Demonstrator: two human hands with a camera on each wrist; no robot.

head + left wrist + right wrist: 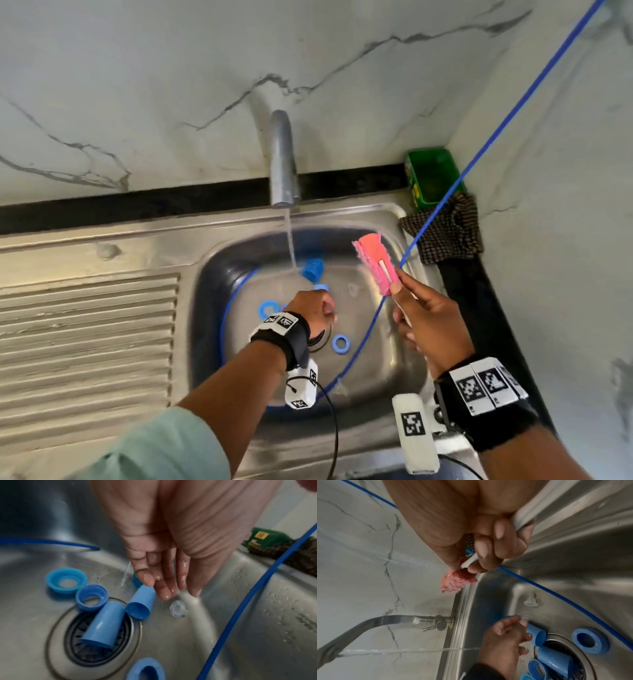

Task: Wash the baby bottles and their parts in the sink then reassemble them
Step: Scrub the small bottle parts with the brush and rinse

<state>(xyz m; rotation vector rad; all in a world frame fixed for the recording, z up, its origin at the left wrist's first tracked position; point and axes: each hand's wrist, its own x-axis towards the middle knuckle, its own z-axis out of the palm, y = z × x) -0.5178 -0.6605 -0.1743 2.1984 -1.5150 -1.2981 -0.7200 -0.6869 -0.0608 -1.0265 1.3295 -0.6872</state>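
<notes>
Around the dark drain (96,639) of the grey steel sink (144,246) lie blue caps (102,626) and lighter blue rings (66,580). A clear nipple (177,608) lies beside them. Behind the sink stand a white, grey-veined wall (171,85), a green box (431,176) and a brown checked cloth (448,229). Above the sink the sponge (375,262) is pink.

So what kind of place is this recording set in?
Most likely a home kitchen: a stainless steel sink with a ribbed drainboard, a wall tap running water, and marble-look wall tiles behind it.
</notes>
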